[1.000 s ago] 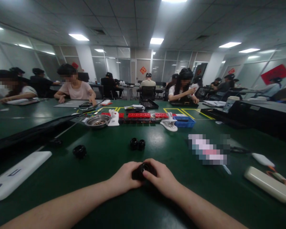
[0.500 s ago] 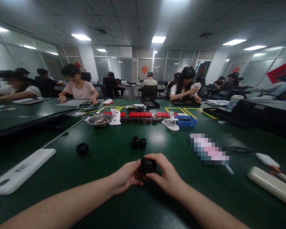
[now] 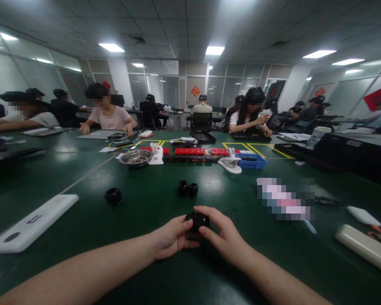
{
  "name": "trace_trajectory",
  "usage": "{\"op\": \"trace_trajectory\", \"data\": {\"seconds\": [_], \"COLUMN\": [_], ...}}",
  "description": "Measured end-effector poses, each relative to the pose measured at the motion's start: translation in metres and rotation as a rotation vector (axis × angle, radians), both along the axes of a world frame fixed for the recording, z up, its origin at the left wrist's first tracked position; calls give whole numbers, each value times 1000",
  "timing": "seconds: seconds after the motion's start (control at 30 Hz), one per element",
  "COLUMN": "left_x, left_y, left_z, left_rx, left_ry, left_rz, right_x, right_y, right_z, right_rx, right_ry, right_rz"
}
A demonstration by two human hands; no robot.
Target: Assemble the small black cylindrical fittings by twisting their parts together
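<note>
Left hand and right hand both clamped fingertips on the black knob above the desk (a pair of knobs sat at 12 o'clock).

green tables | glass partition walls | ceiling light panels

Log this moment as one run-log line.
left hand: on black round part | right hand: on same part | ahead: paired black parts, lone black part | surface: green table
</note>
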State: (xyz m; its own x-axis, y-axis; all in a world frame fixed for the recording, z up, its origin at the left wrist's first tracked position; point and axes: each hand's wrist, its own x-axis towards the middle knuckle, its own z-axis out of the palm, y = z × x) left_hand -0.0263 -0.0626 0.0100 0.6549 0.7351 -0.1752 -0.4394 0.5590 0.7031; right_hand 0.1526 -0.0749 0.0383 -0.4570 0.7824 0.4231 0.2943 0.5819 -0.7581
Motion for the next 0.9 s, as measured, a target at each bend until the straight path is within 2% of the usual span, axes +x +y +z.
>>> {"op": "trace_trajectory", "data": {"seconds": [0.13,0.23,0.33,0.43,0.5,0.67,0.73,0.8,0.9], "left_x": [1,2,2,3,2,1,1,1,0], "left_y": [0,-1,-4,-5,-4,3,4,4,2], "left_z": [0,2,5,5,4,0,-1,-1,0], "left_rx": [-28,6,106,170,168,104,90,96,102], "left_ry": [32,101,174,204,198,145,145,154,169], "left_rz": [-3,44,151,221,215,153,135,140,173], "right_x": [-2,-2,-3,-3,-2,-2,-2,-2,-2], "right_y": [-5,-8,-7,-3,-2,-3,-4,-4,-3], "right_z": [0,2,2,2,3,8,7,4,1], "right_rx": [-57,-51,-60,-81,-34,207,252,217,81], "right_ry": [-7,-3,-22,-129,-198,-216,-218,-224,-223], "right_rz": [33,70,-54,-190,-205,-83,-70,-87,-193]}}
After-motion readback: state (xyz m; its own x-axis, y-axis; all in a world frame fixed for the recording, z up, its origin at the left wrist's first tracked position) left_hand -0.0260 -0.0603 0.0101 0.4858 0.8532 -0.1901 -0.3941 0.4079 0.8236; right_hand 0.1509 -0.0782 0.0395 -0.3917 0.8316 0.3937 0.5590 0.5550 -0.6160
